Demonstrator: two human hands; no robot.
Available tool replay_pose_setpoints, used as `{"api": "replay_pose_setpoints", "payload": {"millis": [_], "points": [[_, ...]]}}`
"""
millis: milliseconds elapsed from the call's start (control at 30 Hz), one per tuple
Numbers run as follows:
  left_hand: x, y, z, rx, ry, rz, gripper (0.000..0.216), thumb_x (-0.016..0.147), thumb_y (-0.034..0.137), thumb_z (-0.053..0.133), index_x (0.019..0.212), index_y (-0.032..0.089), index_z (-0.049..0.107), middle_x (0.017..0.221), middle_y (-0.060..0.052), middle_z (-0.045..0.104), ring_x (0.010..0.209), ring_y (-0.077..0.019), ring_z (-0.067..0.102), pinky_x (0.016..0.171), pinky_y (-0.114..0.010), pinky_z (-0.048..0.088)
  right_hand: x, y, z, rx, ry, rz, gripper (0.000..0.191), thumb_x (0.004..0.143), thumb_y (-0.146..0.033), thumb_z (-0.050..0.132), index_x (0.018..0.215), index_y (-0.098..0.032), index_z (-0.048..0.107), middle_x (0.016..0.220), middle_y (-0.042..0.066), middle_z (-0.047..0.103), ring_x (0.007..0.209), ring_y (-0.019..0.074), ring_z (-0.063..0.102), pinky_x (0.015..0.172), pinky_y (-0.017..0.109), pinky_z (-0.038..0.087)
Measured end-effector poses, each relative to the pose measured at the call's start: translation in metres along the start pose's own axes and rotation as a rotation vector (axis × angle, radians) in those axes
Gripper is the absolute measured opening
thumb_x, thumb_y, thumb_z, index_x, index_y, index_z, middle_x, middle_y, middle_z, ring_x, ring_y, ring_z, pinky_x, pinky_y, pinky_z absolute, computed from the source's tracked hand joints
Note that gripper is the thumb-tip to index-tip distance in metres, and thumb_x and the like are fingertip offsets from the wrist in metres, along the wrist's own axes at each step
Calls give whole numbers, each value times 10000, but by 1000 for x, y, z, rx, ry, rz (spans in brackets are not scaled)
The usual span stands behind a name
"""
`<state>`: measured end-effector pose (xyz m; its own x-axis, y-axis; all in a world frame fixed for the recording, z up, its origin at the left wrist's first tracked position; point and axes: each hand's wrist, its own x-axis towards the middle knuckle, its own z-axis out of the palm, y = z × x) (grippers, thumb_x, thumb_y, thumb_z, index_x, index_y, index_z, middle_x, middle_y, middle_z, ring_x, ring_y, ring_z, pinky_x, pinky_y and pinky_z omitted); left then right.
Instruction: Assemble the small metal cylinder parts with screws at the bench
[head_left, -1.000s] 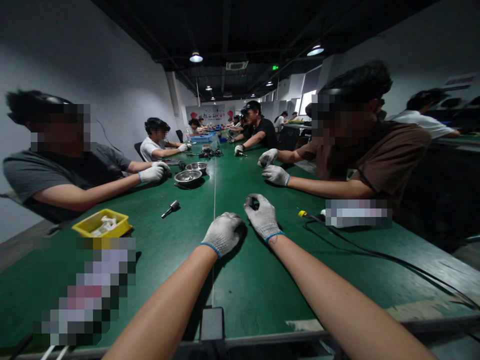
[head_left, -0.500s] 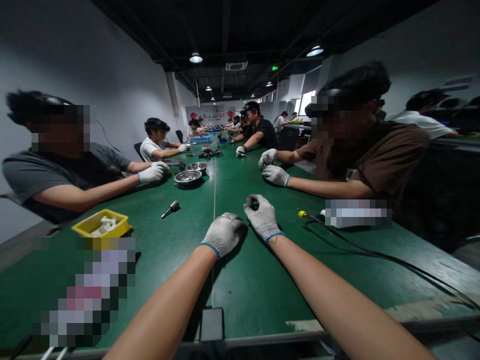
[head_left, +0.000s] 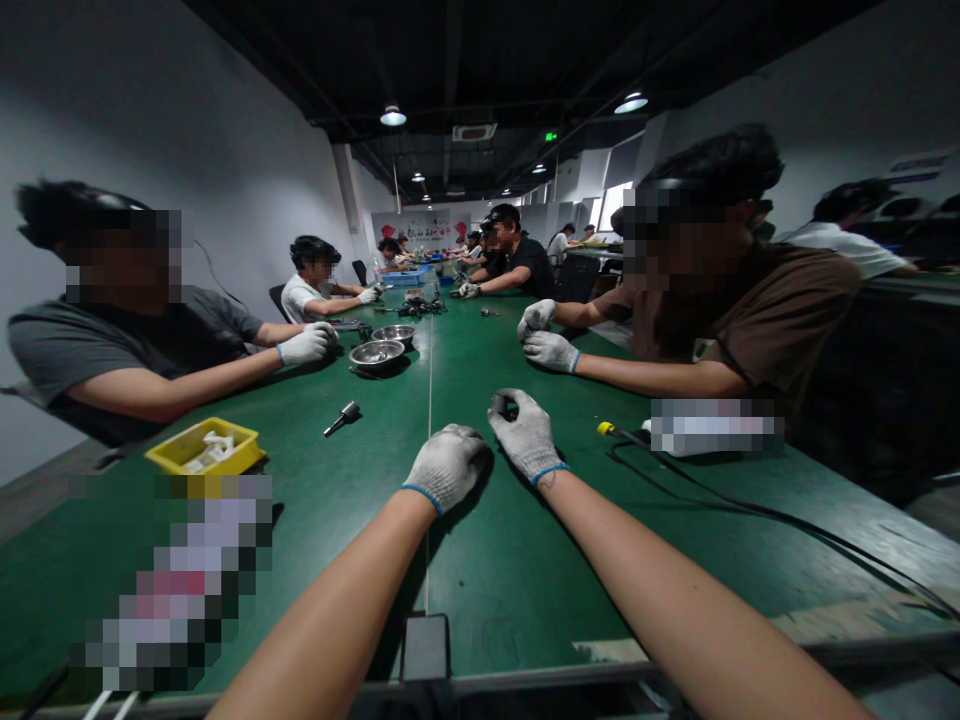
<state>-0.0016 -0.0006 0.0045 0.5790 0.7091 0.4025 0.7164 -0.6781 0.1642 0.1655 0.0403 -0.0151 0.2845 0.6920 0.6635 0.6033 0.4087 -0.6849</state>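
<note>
Both my hands wear white knit gloves with blue cuffs and rest at the middle of the green table point(head_left: 495, 560). My left hand point(head_left: 450, 466) is closed, back upward, its fingertips turned inward and hidden; what it holds, if anything, does not show. Just to its right, my right hand point(head_left: 528, 432) curls thumb and fingers into a ring. A small dark part point(head_left: 498, 404) shows at its fingertips, too dim to name. The hands are close but apart. Left of them lies a metal socket bit point(head_left: 343, 418) with a thick head and thin shank.
A yellow bin point(head_left: 247, 459) with white pieces stands at left, near a blurred-out strip point(head_left: 195, 570). Two steel bowls point(head_left: 376, 356) sit farther up. A black cable point(head_left: 720, 487) with a yellow tip crosses the right side. Gloved co-workers point(head_left: 551, 350) sit along both sides.
My hands hold their place. Farther up the table, a co-worker in black has drawn a gloved hand back to the left, leaving a small item on the table.
</note>
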Motion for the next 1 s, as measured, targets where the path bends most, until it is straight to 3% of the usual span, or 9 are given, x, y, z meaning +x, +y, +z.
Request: {"api": "replay_pose_setpoints", "payload": {"millis": [567, 767, 1000], "points": [[0, 4, -3, 39, 17, -45, 215, 958, 257, 588, 974, 205, 796, 975, -102, 750, 940, -252, 674, 892, -352, 559, -1, -2, -1, -26, 3, -58, 256, 757, -231, 659, 1004, -203, 718, 984, 100, 769, 924, 269, 733, 887, 405, 602], [-1, -2, -6, -4, 51, -124, 256, 978, 290, 563, 1050, 185, 785, 1054, -104, 763, 999, -252, 688, 953, -364, 551, -2, -4, -2, -23, -7, -70, 245, 755, -217, 656, 994, -204, 709, 947, 90, 758, 879, 263, 726, 855, 396, 602], [-1, -6, -5, 6, 57, -197, 265, 985, 281, 535, 1014, 192, 783, 1023, -100, 763, 985, -241, 695, 946, -353, 551, -2, -7, -4, -12, -23, -90, 213, 746, -193, 647, 953, -202, 693, 885, 76, 744, 817, 253, 713, 815, 384, 595]]}}
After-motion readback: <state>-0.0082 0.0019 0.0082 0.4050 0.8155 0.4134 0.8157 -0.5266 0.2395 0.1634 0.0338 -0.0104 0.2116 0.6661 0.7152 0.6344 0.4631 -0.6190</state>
